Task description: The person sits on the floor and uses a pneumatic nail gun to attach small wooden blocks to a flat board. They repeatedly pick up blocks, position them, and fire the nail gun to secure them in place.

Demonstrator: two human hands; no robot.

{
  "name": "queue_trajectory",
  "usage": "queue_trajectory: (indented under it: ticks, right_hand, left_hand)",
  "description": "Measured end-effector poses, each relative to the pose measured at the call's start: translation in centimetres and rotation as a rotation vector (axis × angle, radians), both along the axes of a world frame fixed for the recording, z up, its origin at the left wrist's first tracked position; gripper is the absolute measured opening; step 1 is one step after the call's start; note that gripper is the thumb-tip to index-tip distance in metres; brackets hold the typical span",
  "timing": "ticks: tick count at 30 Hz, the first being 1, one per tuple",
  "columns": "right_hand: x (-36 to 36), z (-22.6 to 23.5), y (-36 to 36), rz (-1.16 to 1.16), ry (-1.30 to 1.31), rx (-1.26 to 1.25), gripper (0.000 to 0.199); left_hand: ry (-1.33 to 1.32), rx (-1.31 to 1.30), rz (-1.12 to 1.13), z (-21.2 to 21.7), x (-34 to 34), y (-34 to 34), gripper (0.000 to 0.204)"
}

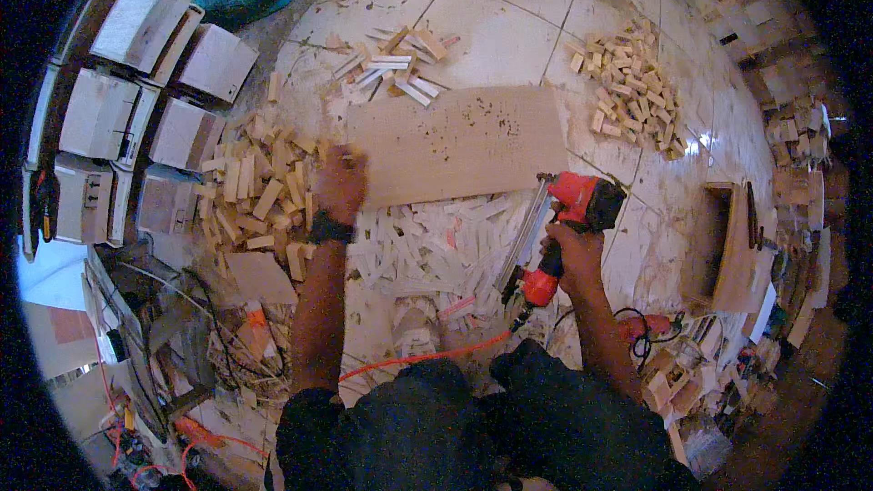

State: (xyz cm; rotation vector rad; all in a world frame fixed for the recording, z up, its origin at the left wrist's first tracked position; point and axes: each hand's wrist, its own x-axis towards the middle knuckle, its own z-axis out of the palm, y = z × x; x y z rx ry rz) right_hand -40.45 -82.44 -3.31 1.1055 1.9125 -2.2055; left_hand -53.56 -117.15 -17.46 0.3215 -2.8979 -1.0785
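My right hand (pixel 573 253) grips the handle of a red pneumatic nail gun (pixel 568 218), its long magazine slanting down to the left beside the near right corner of a flat wooden board (pixel 464 141). An orange air hose (pixel 414 359) trails from the gun across the floor. My left hand (pixel 339 184), with a dark band at the wrist, rests at the board's left edge, fingers on a small wood piece there. Next to that hand lies a heap of short wood blocks (pixel 255 191).
Thin pale wood strips (pixel 436 245) cover the floor in front of my knees. More blocks (pixel 632 91) lie at the far right, loose strips (pixel 391 64) beyond the board. Finished wooden boxes (pixel 118 109) stand in rows at left; an open wooden box (pixel 727 245) at right.
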Motion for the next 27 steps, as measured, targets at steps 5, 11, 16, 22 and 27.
queue_trajectory:
  ticks: [5, 11, 16, 22, 27]
  right_hand:
    - [-0.4, 0.2, -0.7, -0.008, -0.060, 0.014, 0.031]
    - [0.3, 0.4, 0.1, -0.010, -0.065, -0.021, 0.032]
    - [0.3, -0.1, 0.5, -0.029, -0.049, -0.037, 0.032]
    - [0.2, -0.2, 0.5, 0.003, -0.078, -0.036, 0.032]
    - [0.2, -0.2, 0.6, -0.010, -0.122, -0.028, 0.031]
  left_hand:
    - [-0.181, 0.029, -0.192, 1.0, 0.9, 13.2, 0.056]
    - [-0.175, 0.129, -0.209, -1.1, 0.5, 15.6, 0.061]
    - [-0.184, 0.063, -0.316, -1.7, 0.3, 15.0, 0.048]
    - [-0.026, 0.047, -0.379, -1.4, 1.0, 15.0, 0.034]
    - [-0.387, 0.397, -0.104, -0.4, 2.0, 12.9, 0.035]
